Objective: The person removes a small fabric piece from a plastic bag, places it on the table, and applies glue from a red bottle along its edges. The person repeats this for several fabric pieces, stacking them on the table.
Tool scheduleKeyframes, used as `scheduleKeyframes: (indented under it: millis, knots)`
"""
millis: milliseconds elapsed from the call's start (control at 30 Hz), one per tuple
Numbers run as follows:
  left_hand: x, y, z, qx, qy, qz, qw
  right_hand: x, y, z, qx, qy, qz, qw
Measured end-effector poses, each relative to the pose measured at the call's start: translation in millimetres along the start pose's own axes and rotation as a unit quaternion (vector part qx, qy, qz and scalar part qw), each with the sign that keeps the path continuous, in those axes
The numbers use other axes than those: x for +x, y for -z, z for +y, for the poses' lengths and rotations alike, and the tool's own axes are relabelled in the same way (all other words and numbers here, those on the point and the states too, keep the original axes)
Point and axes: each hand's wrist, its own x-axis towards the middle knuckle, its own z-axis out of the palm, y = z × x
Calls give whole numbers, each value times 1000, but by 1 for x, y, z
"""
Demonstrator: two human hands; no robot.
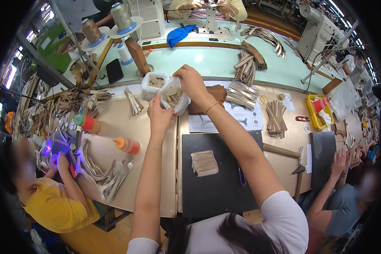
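Both my hands are at a white plastic bag holding small tan pieces. My left hand grips its near left edge, fingers closed. On the far right rim, the pinched fingers of my right hand hold the plastic up. Beside it on the left sits a second white bag, also with tan pieces inside. Brown strips lie under my right wrist, partly hidden by it. Before me, a small stack of beige strips rests on a black mat.
Bundled strips lie on a printed sheet. Right of the mat are two hammers and a yellow tray. Glue bottles stand left. Co-workers sit at both sides; another works across the table.
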Motion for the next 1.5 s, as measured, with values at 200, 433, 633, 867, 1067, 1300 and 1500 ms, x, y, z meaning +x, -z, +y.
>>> scheduleKeyframes:
  millis: [200, 433, 633, 867, 1067, 1300, 1500]
  knots:
    - [10, -9, -21, 79, -35, -17, 996, -7, -3, 17, -59, -24, -195, 979]
    - [13, 1, -55, 46, -79, -65, 994, -23, 7, 22, 69, -18, -97, 993]
    - [-12, 11, -18, 3, 29, -30, 999, -57, 96, 36, 42, -11, -85, 995]
    - [-117, 32, 1, 21, -45, -31, 998, -151, 278, 166, 11, -264, 52, 963]
    - [-194, 39, 8, 190, -150, -96, 965, -228, 456, 319, -340, -355, 403, 772]
    - [-202, 19, 24, 288, -157, -240, 914, -251, 545, 406, -306, -490, 227, 784]
    - [-189, 0, 33, 355, -160, -290, 874, -257, 542, 430, -35, -460, 343, 818]
